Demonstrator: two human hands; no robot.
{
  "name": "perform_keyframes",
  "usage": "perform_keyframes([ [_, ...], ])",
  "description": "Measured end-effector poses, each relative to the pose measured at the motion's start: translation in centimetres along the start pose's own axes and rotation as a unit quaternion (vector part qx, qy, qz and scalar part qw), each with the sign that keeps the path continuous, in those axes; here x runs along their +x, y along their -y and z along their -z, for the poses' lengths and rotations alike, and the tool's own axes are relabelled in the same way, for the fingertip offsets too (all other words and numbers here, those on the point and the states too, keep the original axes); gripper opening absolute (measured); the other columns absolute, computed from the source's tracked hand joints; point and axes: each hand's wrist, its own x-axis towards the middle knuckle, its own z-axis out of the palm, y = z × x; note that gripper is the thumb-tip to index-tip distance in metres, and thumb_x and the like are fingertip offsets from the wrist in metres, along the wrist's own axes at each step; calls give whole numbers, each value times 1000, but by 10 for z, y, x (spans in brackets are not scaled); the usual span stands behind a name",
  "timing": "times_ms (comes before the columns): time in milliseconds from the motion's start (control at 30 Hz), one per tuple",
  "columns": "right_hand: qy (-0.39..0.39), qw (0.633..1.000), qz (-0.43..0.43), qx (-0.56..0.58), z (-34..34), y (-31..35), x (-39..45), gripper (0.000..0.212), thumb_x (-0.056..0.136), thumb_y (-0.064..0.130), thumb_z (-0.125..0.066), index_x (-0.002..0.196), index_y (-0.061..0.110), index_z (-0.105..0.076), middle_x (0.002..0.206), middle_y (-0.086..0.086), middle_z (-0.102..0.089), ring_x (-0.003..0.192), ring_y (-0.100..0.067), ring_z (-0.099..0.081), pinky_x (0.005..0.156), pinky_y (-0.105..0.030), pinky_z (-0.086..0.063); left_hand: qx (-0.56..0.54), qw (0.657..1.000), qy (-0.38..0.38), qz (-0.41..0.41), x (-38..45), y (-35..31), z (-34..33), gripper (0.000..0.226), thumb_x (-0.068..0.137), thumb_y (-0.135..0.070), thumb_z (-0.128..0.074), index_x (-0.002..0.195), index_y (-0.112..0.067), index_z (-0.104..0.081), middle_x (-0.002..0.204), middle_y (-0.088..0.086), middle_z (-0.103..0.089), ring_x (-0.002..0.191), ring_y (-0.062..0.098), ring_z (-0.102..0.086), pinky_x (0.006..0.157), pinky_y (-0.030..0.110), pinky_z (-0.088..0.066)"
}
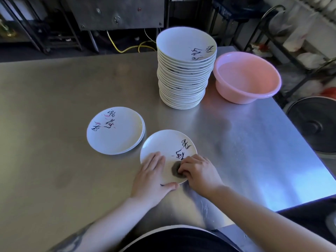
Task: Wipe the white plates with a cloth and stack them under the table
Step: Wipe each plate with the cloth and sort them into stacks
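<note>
The right hand (197, 170) pinches a small grey cloth (177, 170) against a white plate (163, 144) near the steel table (54, 106) front edge, while the left hand (151, 176) lies flat, fingers straight, apparently steadying it, between a short stack (114, 130) and a tall stack (184, 70).

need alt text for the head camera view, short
A person's right hand rubs a dark cloth on a white plate steadied by the left hand on a steel table. Behind: a short plate pile, a tall plate stack, a pink basin.

Brushed metal table (254, 142), glossy plates (183, 82), plastic basin (236, 91).
</note>
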Motion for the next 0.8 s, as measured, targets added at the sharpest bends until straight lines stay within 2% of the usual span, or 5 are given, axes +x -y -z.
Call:
perform_keyframes([
  [133,42,999,2,4,15,-27,23,25,57,7,-65,68,29,-70,87,15,-69,85,-19,-65,67,-34,-51,-50,998,33,-13,6,10,15,103,60,-76,-61,146,-23,-43,155,-11,-31,142,9,-26,114,19,-15],
  [267,73,997,-3,-5,25,-35,39,28,55,0,-68,67,25,-72,88,12,-71,90,-19,-65,68,-31,-46,-18,990,122,-69,24,32,37,133,43,-102,-33,151,-26,-32,159,-17,-17,146,0,-9,117,17,2],
  [367,28,999,-16,-8,20,-33,34,29,55,0,-66,68,25,-71,85,13,-70,85,-20,-65,67,-30,-46,23,989,120,-80,29,40,33,135,44,-105,-7,153,-28,-28,160,-19,-10,145,-4,-3,113,14,8],
  [633,-34,999,3,0,-7,19,-14,17,77,31,-57,85,29,-72,97,18,-66,87,-13,-59,67,-29,-48,-3,994,88,-58,20,32,18,130,51,-103,-9,153,-24,-29,152,-24,-3,141,-9,1,110,8,14],
  [800,-11,1000,12,-1,-7,7,-13,31,63,50,-71,86,29,-72,101,18,-66,92,-11,-59,72,-27,-47,-22,994,101,-45,22,32,21,123,51,-95,-28,152,-25,-31,159,-19,-13,140,-11,0,110,9,11],
])
